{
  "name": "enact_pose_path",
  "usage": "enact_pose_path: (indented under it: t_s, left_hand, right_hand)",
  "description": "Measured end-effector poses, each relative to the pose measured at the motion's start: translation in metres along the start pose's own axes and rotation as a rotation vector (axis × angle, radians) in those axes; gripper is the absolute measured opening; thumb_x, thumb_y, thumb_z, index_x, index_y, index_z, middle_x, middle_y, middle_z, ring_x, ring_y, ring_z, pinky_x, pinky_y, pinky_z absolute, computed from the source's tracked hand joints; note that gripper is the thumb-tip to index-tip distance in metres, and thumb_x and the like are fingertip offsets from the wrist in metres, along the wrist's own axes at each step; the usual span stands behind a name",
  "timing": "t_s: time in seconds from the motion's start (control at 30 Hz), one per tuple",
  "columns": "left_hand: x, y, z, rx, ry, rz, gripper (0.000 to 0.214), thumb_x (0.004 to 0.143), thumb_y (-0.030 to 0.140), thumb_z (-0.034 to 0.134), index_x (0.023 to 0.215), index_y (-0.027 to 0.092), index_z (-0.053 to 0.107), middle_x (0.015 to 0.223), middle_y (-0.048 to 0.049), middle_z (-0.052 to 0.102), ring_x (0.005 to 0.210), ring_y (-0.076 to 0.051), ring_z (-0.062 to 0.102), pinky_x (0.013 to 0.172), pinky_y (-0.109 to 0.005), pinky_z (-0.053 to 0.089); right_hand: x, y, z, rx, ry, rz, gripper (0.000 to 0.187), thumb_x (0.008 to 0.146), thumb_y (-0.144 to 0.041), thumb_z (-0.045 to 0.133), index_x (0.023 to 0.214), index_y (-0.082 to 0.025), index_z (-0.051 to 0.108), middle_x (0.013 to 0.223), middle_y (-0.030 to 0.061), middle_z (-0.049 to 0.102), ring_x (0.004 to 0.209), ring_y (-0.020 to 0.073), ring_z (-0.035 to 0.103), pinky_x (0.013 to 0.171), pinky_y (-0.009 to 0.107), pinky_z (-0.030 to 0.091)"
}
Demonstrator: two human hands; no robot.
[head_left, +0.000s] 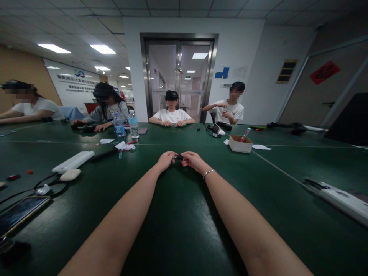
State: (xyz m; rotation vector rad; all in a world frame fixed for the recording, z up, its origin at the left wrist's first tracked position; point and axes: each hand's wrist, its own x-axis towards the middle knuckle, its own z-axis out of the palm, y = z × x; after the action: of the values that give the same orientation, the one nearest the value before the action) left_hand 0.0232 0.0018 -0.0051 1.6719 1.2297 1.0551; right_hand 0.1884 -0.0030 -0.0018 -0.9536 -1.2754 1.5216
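Both my arms reach forward over the green tabletop (184, 214). Between my fingertips is a small black object (179, 157) with a light, metal-looking end on its left; it is too small to tell its exact kind. My left hand (166, 161) is closed, pinching the light end. The black end is pinched by my right hand (195, 161), which is closed too, with a silver bracelet (209, 173) at its wrist. The fingers partly hide the object.
On the left lie a phone (21, 212), cables, a white power strip (73, 161) and a white mouse-shaped item (70, 175). Two water bottles (133, 124) stand farther back. A small box (240, 144) is ahead right, another power strip (345, 199) at far right. Several people sit around.
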Motion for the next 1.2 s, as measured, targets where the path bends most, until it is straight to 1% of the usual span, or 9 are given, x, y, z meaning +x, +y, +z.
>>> enact_pose_path:
  t_s: [0.1, 0.23, 0.37, 0.6, 0.73, 0.9, 1.0, 1.1, 1.2]
  left_hand:
    - [-0.001, 0.002, 0.0011, -0.002, 0.02, -0.022, 0.025, 0.077, 0.021, 0.042, 0.09, 0.014, 0.061, 0.062, -0.0003, 0.053, 0.05, -0.008, 0.044, 0.044, -0.018, 0.032]
    - [-0.001, 0.0019, 0.0026, -0.011, 0.033, -0.011, 0.029, 0.081, 0.028, 0.038, 0.091, 0.012, 0.06, 0.059, -0.0003, 0.051, 0.05, -0.008, 0.044, 0.045, -0.018, 0.033]
    - [-0.0002, 0.0002, 0.0022, -0.016, 0.032, -0.02, 0.025, 0.078, 0.025, 0.043, 0.092, 0.013, 0.06, 0.062, 0.0002, 0.053, 0.05, -0.008, 0.044, 0.047, -0.018, 0.034]
    - [-0.0009, 0.0012, 0.0014, 0.002, 0.03, -0.002, 0.024, 0.077, 0.027, 0.046, 0.09, 0.014, 0.061, 0.057, 0.0018, 0.052, 0.049, -0.009, 0.044, 0.049, -0.02, 0.034]
    - [-0.0011, 0.0017, 0.0021, -0.021, 0.007, -0.026, 0.029, 0.081, 0.031, 0.04, 0.092, 0.013, 0.06, 0.057, 0.0008, 0.052, 0.047, -0.009, 0.043, 0.047, -0.02, 0.033]
    - [0.0025, -0.0038, 0.0013, -0.019, -0.001, -0.018, 0.027, 0.079, 0.029, 0.042, 0.094, 0.014, 0.059, 0.063, 0.0002, 0.055, 0.048, -0.008, 0.043, 0.046, -0.019, 0.032]
    - [0.0038, -0.0061, 0.0006, -0.015, -0.003, 0.01, 0.034, 0.082, 0.035, 0.036, 0.093, 0.014, 0.06, 0.056, 0.0012, 0.05, 0.047, -0.009, 0.041, 0.045, -0.019, 0.031]
    - [0.0031, -0.0042, 0.0008, -0.008, 0.008, 0.008, 0.029, 0.08, 0.03, 0.04, 0.092, 0.014, 0.06, 0.057, 0.0017, 0.05, 0.046, -0.008, 0.041, 0.045, -0.019, 0.031]
    - [0.0013, -0.0003, 0.0015, -0.019, 0.0, -0.023, 0.031, 0.081, 0.029, 0.037, 0.092, 0.012, 0.06, 0.057, 0.001, 0.051, 0.045, -0.008, 0.04, 0.045, -0.019, 0.031]
  right_hand:
    - [-0.0003, 0.0001, 0.0004, 0.015, 0.003, -0.006, 0.006, 0.085, -0.012, 0.055, 0.081, -0.009, 0.056, 0.055, 0.0036, 0.057, 0.044, 0.0095, 0.056, 0.044, 0.017, 0.051]
    - [-0.0007, -0.0002, 0.0014, 0.013, 0.009, -0.002, 0.006, 0.084, -0.013, 0.057, 0.08, -0.009, 0.056, 0.053, 0.0031, 0.057, 0.044, 0.0098, 0.056, 0.043, 0.017, 0.051]
    - [-0.0012, -0.0006, 0.0015, 0.009, 0.008, 0.003, 0.005, 0.085, -0.013, 0.056, 0.081, -0.009, 0.057, 0.054, 0.0033, 0.057, 0.044, 0.0095, 0.057, 0.044, 0.017, 0.051]
    - [-0.0011, -0.0002, 0.0003, 0.005, -0.005, -0.005, 0.005, 0.085, -0.011, 0.054, 0.082, -0.009, 0.056, 0.056, 0.0044, 0.058, 0.045, 0.0095, 0.057, 0.045, 0.017, 0.051]
    - [-0.0003, 0.0002, 0.0001, 0.006, -0.006, -0.008, 0.005, 0.086, -0.011, 0.054, 0.082, -0.009, 0.056, 0.056, 0.0044, 0.058, 0.045, 0.0096, 0.057, 0.045, 0.017, 0.051]
    - [-0.0001, 0.0004, -0.0002, 0.01, -0.013, -0.012, 0.005, 0.086, -0.011, 0.052, 0.083, -0.008, 0.056, 0.056, 0.0043, 0.058, 0.045, 0.0094, 0.057, 0.045, 0.016, 0.051]
    - [0.0004, 0.0007, -0.0004, 0.008, -0.012, -0.012, 0.005, 0.086, -0.011, 0.053, 0.083, -0.008, 0.056, 0.057, 0.0047, 0.058, 0.045, 0.0096, 0.057, 0.045, 0.017, 0.051]
    - [0.001, 0.001, -0.0003, 0.007, -0.001, -0.01, 0.006, 0.087, -0.01, 0.051, 0.083, -0.008, 0.056, 0.056, 0.0045, 0.058, 0.045, 0.0099, 0.057, 0.045, 0.018, 0.051]
    - [0.0012, 0.001, 0.0002, 0.015, 0.009, -0.015, 0.006, 0.087, -0.009, 0.051, 0.083, -0.008, 0.055, 0.054, 0.0037, 0.057, 0.044, 0.0102, 0.056, 0.045, 0.018, 0.051]
